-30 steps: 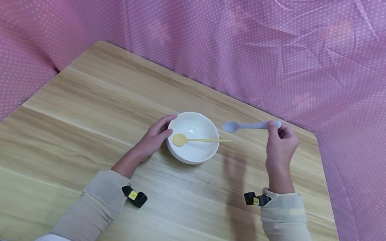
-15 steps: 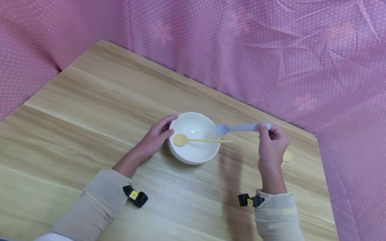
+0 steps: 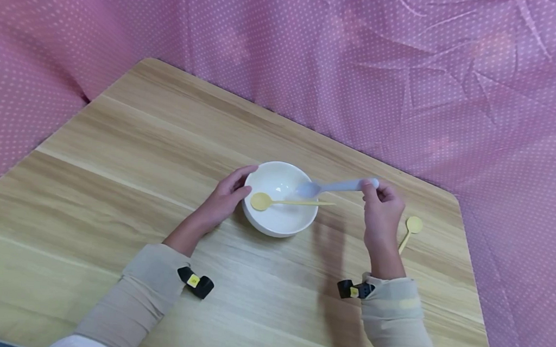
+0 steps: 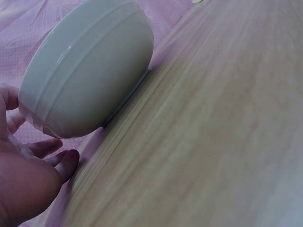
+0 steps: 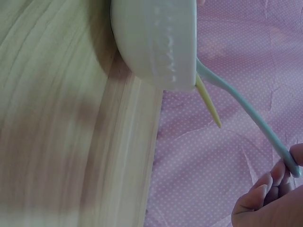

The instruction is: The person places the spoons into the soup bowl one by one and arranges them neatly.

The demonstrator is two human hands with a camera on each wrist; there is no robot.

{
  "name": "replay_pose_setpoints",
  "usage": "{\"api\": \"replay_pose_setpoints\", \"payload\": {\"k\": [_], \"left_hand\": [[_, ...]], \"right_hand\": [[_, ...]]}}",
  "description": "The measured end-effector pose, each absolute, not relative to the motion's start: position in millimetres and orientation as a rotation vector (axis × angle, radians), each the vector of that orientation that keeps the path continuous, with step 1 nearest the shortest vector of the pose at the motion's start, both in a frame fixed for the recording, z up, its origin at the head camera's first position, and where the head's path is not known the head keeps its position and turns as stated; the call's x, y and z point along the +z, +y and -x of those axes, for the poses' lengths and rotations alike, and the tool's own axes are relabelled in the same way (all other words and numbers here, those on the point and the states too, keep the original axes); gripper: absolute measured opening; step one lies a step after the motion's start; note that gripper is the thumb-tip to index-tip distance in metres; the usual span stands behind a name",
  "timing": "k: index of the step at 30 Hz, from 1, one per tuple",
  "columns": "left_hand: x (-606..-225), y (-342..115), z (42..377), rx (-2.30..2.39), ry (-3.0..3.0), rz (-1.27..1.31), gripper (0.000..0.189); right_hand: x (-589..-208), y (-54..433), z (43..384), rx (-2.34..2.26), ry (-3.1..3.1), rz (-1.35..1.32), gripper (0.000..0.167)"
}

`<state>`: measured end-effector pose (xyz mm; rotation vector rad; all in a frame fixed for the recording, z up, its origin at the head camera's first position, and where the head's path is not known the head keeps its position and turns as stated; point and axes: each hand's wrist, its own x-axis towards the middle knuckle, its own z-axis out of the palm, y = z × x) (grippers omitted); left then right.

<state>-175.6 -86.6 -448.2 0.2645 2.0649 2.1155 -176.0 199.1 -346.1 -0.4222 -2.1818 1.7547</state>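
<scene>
A white bowl stands on the wooden table, and my left hand holds its left side by the rim. In the left wrist view the bowl's outer wall shows, with thumb and a finger at the rim and the other fingers loosely bent below. A yellow spoon lies across the bowl, its handle sticking out over the right rim. My right hand pinches the handle end of a pale blue spoon. That spoon's head is over the bowl's inside; whether it touches the bowl, I cannot tell.
Another yellow spoon lies on the table to the right of my right wrist, its handle partly hidden. The wooden table reaches back to a pink dotted curtain, which also hangs at both sides.
My right hand has moved left with the blue spoon, bringing its head from beside the bowl to over its inside. The second yellow spoon has come into sight. My left hand stays at the rim.
</scene>
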Motion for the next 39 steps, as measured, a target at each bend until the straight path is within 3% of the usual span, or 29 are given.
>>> {"api": "replay_pose_setpoints", "payload": {"k": [39], "left_hand": [[-447.6,-86.0,175.8,2.129,2.063,-0.282,0.047]], "right_hand": [[-371.5,185.9,184.2,1.865,-2.249,0.479,0.014]]}}
